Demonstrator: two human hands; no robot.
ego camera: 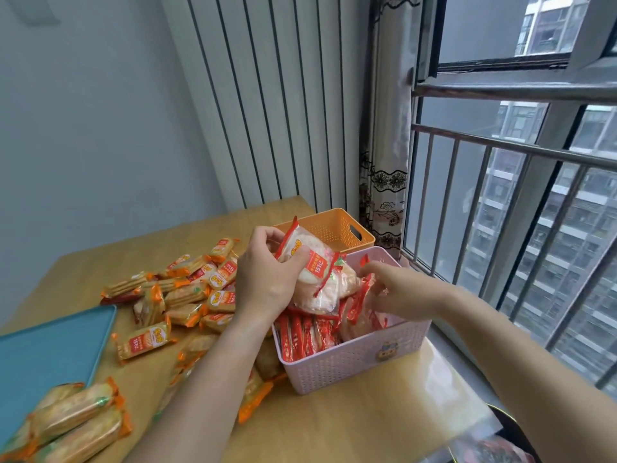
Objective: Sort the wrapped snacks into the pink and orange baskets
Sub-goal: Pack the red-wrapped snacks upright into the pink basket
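My left hand (267,272) grips a bunch of red-wrapped round snacks (317,282) just above the left side of the pink basket (354,362). That basket holds several red-wrapped snacks (307,335) standing in a row. My right hand (397,292) reaches into the pink basket and pinches a red wrapper there. The orange basket (334,228) stands behind the pink one; I see nothing in the part of it that shows. A heap of orange-wrapped snacks (187,295) lies on the table to the left of my left arm.
A teal tray (50,355) sits at the table's left edge, with more orange-wrapped snacks (76,426) in front of it. The wooden table (350,422) meets a window sill and barred window on the right. A clear plastic bag (484,442) lies at the near right corner.
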